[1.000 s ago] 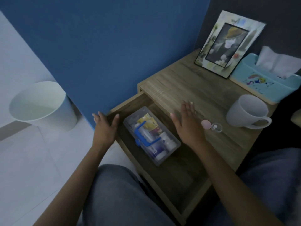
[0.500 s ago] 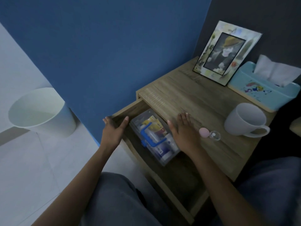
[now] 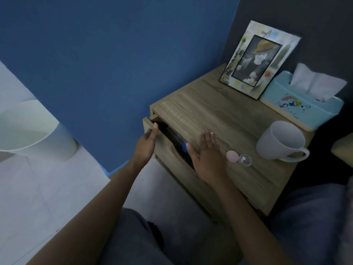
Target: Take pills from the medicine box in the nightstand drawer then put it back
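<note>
Resting against the upper front edge of the nightstand drawer (image 3: 168,150), the left hand (image 3: 146,143) sits just left of frame centre, its fingers loosely spread and its thumb raised along the drawer's far corner; it grips nothing. The right hand (image 3: 207,153) lies flat and open, palm down, at the near edge of the nightstand top (image 3: 219,111), its thumb hanging over the narrow dark gap between the drawer front and the top. It holds nothing either.

The drawer stands only slightly open. Inside that gap a sliver of the medicine box (image 3: 180,141) shows, a clear wall with a bit of blue on it; the rest is hidden under the top, and its contents cannot be made out.

Just right of the right hand, on the top, lies a small pink round lid (image 3: 232,155), touching a clear round cap (image 3: 245,159) that seems to have something small and white in it, too small to identify. Further right stands a white mug (image 3: 280,140) with its handle toward the lower right. In the upper right of the frame a picture frame (image 3: 259,58) leans against the dark wall, and a light blue tissue box (image 3: 303,104) with a white tissue sticking up sits beside it.

At the left edge a white waste bin (image 3: 38,129) stands on the pale tiled floor (image 3: 47,197) against the blue wall (image 3: 114,54). The person's grey-clad knees fill the bottom of the frame.
</note>
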Tool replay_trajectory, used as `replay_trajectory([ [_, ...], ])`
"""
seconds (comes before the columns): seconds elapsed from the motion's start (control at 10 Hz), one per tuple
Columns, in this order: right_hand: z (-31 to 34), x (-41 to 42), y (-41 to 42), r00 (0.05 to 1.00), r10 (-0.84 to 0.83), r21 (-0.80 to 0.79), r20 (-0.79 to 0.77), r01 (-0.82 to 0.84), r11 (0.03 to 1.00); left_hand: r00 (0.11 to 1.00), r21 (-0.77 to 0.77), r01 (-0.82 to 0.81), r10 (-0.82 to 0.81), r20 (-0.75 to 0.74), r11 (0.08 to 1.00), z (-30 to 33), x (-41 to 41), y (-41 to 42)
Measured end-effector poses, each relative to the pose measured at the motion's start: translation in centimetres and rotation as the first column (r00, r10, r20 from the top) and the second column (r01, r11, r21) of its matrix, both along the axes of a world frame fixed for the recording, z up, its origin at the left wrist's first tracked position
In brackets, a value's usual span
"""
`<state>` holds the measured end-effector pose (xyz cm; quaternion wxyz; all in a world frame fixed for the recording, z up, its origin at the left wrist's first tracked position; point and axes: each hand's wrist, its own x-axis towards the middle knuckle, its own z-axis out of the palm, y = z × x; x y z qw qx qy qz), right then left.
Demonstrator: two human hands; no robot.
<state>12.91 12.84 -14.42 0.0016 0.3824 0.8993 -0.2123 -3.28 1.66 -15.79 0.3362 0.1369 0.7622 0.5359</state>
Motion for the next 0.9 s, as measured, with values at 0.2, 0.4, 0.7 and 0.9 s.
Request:
replay_trajectory([
  [0.2,0.1,-0.1,-0.1,1.000,-0.005,0.008,-0.001,0.005,1.000,0.994,0.029,0.082,-0.084,0.064,0.996,0.2,0.8,1.7],
  [0.4,-0.3,-0.1,0.0,1.000,0.001,0.026,0.004,-0.002,1.000,0.959,0.176,0.233,-0.256,0.119,0.956,-0.4,0.8,2.3],
  [0.7,0.2,-0.1,0.1,0.999,-0.026,-0.067,-0.034,0.024,0.997,0.944,0.104,0.284,-0.296,0.144,0.953,1.3,0.6,1.9],
  [0.9,3.4,-0.3,0.8,0.987,0.096,-0.167,0.130,-0.073,0.983,0.946,-0.160,0.270,-0.293,-0.139,0.949,4.3,0.3,-1.7],
])
